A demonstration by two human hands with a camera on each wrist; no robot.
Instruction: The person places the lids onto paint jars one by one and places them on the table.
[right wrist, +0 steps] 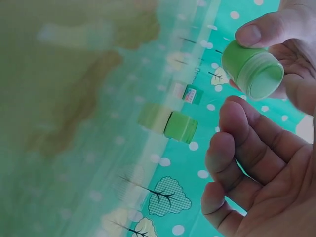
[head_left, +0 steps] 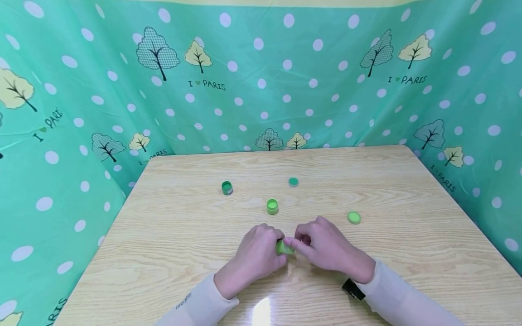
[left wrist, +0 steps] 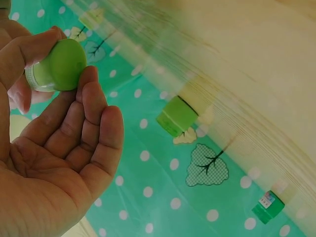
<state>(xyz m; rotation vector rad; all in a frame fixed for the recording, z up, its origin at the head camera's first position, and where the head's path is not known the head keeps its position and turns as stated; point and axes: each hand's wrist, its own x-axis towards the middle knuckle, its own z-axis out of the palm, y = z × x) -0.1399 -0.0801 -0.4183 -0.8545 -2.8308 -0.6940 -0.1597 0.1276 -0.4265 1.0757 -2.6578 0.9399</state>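
Note:
My left hand (head_left: pixel 258 251) grips a small light green jar (head_left: pixel 284 247), which lies tilted low over the table. The jar (right wrist: pixel 242 61) has a clear rim that faces the right hand in the right wrist view. My right hand (head_left: pixel 329 244) meets it from the other side, its thumb on the jar and its fingers curled beneath. In the left wrist view the left hand's (left wrist: pixel 64 153) lower fingers lie loosely curled beside the jar (left wrist: pixel 66 64). Palm and fingers partly hide the grip.
Beyond the hands stands another light green jar (head_left: pixel 272 207), uncovered, with a light green lid (head_left: pixel 354 218) to its right. Farther back are an uncovered dark green jar (head_left: pixel 227 188) and a dark green lid (head_left: pixel 293 182). A patterned curtain (head_left: pixel 285 99) surrounds the wooden table (head_left: pixel 183 217).

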